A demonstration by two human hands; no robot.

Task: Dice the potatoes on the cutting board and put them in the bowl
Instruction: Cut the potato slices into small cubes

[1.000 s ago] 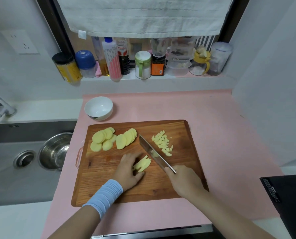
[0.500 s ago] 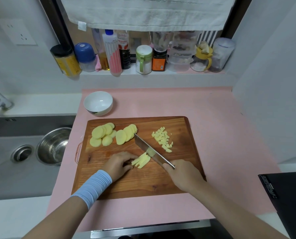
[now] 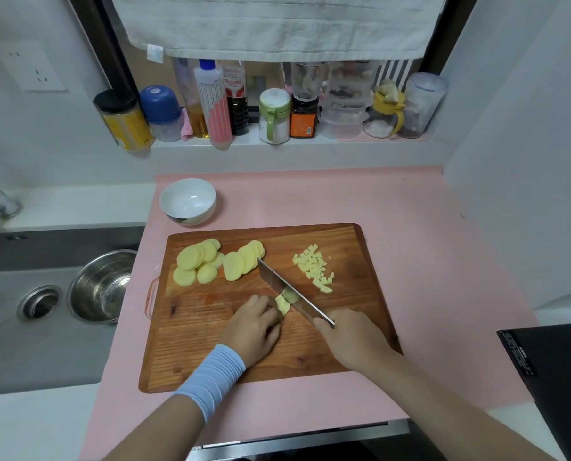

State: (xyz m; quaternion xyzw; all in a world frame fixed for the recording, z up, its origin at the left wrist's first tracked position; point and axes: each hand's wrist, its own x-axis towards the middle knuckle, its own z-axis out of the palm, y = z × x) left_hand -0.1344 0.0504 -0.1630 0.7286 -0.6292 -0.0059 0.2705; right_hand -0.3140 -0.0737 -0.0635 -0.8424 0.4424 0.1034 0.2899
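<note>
Pale grey walls (image 3: pixel 527 134) close the corner. A pink mat (image 3: pixel 417 247) covers the white table (image 3: pixel 71 204) beside a steel sink (image 3: pixel 17 354) holding a metal basin (image 3: pixel 101 287). A white towel (image 3: pixel 277 24) hangs above a ledge (image 3: pixel 310 146) crowded with jars (image 3: pixel 274 116); a socket (image 3: pixel 32 66) sits on the left wall.

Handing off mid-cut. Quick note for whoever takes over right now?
Left hand holds the potato strips down on the cutting board, fingers curled.
Right hand grips the knife, blade against the strips.
Done: one small pile of dice, far right of the board.
Left: dice these strips and the slices at far left, then move everything into the empty bowl beyond the board.
</note>
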